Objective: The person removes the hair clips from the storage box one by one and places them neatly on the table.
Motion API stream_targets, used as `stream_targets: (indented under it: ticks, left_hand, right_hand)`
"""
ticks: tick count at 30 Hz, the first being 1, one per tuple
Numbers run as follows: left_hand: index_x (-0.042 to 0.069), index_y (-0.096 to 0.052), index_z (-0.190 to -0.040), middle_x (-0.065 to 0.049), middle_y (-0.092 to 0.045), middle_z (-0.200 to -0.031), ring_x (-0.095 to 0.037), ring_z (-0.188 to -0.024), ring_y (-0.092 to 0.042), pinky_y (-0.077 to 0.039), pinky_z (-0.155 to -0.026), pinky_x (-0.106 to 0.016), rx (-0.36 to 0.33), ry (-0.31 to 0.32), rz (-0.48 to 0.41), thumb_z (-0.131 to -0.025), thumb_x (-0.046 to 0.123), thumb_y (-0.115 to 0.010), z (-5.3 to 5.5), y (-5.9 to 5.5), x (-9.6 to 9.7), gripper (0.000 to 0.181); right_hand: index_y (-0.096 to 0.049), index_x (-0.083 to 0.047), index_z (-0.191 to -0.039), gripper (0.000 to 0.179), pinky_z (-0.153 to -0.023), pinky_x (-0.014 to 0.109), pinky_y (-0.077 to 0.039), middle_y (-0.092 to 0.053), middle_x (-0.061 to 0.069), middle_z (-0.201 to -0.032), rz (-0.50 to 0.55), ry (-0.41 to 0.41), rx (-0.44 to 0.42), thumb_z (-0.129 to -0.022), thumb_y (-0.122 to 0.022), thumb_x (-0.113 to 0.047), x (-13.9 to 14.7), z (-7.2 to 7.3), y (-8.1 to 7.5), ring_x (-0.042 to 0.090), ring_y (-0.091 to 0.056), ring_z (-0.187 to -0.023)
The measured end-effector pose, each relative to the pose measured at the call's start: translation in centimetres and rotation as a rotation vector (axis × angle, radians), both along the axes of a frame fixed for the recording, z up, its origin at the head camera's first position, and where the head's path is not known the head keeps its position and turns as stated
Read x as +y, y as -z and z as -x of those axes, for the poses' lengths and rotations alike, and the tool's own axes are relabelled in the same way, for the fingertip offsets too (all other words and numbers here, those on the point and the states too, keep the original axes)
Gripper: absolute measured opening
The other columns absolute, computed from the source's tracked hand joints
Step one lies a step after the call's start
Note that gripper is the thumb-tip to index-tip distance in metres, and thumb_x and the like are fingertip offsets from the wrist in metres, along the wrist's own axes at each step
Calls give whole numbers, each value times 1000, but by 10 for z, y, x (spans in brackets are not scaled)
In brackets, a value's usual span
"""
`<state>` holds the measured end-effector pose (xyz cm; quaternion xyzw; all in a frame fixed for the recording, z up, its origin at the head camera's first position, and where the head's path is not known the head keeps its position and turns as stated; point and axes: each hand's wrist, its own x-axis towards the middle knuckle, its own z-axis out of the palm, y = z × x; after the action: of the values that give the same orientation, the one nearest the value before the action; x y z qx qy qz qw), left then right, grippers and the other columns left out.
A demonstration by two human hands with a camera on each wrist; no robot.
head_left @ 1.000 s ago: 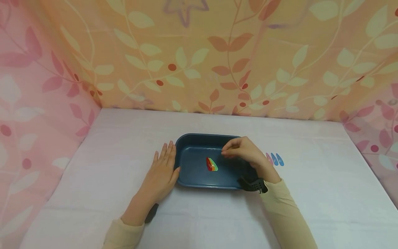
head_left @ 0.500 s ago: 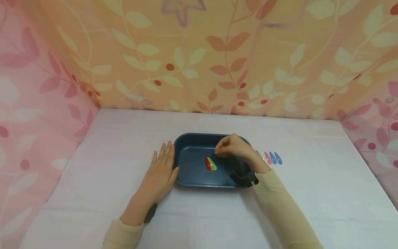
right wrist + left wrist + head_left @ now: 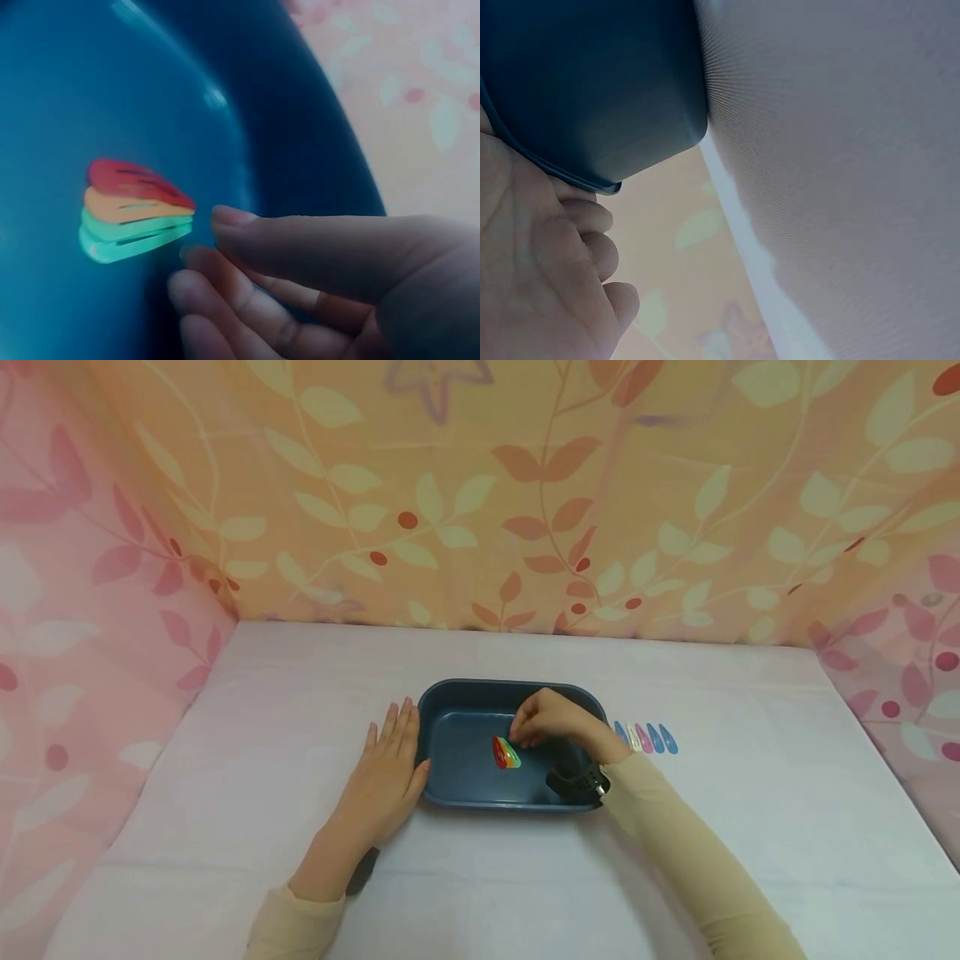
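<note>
A dark blue rectangular tray (image 3: 480,793) sits on the white cloth. Inside it several snap hair clips (image 3: 506,753) lie fanned together. In the right wrist view these are a red clip (image 3: 131,178), an orange clip (image 3: 127,205) and two green clips (image 3: 112,247), their narrow ends meeting. My right hand (image 3: 551,718) hovers low in the tray just beside the clips' narrow ends, fingers bent, thumb and forefinger slightly apart with nothing seen between them. My left hand (image 3: 382,777) rests with straight fingers against the tray's left side, touching its rim in the left wrist view.
To the right of the tray, a row of several more hair clips (image 3: 647,738), blue, whitish and pink, lies on the cloth. A floral curtain (image 3: 450,527) hangs behind the table and along both sides. A black band (image 3: 581,783) is on the right wrist.
My right hand has moved left and lower toward the clips in the tray, uncovering more of the row on the right. My left hand stays against the tray.
</note>
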<state>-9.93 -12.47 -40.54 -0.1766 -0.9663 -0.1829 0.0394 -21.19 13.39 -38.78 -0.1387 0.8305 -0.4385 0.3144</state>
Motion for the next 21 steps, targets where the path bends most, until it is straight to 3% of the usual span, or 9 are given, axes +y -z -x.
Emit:
stream_targets:
  ticks: [21]
  left_hand:
    - [-9,-16,-146,-19,-7,-155,-34,-143,-7,-10,-112,-53,-7,-2,0,-96,24,-50,0,-1,1,69]
  right_hand:
    - [-71,1,-71,9,-54,27,-53,-63,1,-60,-154,-11,43,-73,-77,-5,-8,-5,3,9,-59,-52]
